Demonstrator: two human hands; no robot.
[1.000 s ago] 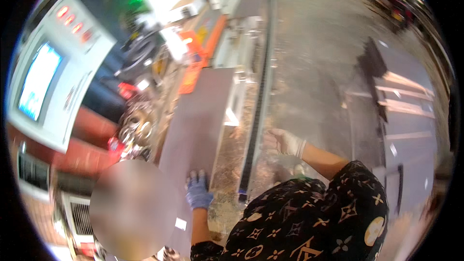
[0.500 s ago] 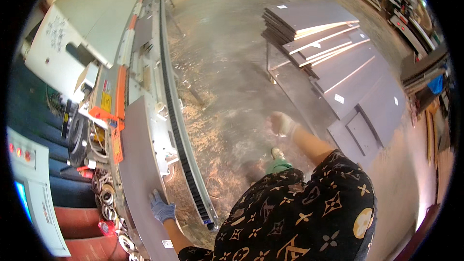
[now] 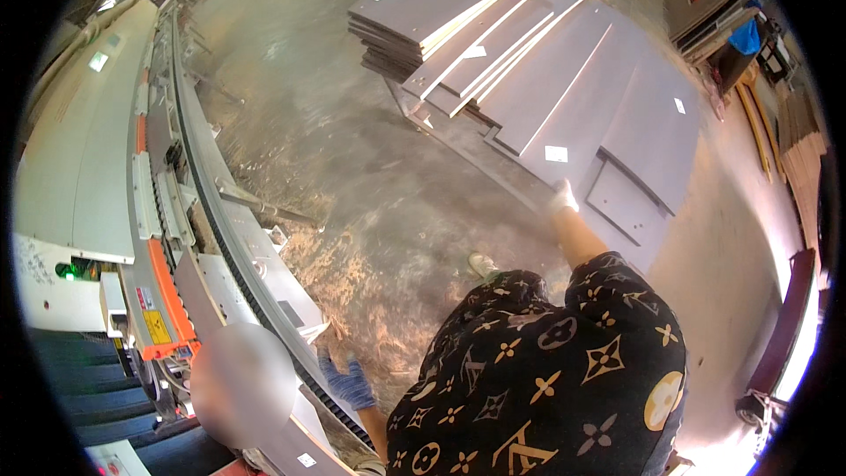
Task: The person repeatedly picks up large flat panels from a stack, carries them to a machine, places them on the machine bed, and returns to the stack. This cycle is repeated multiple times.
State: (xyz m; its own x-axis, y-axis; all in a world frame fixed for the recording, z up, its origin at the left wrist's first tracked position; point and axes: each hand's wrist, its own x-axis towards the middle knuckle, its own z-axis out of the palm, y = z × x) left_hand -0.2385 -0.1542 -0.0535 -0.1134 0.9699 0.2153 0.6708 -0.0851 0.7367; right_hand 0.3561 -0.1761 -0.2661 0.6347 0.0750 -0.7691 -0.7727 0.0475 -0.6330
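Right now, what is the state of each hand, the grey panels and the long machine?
Left hand in blue glove: open, flat on the machine's edge.
Right hand in white glove: touching the grey flat panels; grip hidden.
Grey flat panels: lying stacked, fanned out.
Long grey machine with black belt: belt bare near the hand; motion unclear.

A person in a black patterned shirt [image 3: 546, 379] fills the lower middle of the frame. Their right hand [image 3: 561, 197], in a white glove, reaches toward the centre right and rests at the edge of a grey panel [image 3: 639, 137] lying among a stack of grey panels [image 3: 458, 13] at the upper middle. Their left hand [image 3: 348, 381], in a blue glove, is at the lower centre beside the machine's black belt track [image 3: 220, 220], which runs down the left side. Sawdust [image 3: 388, 273] covers the concrete floor [image 3: 308, 79] between them.
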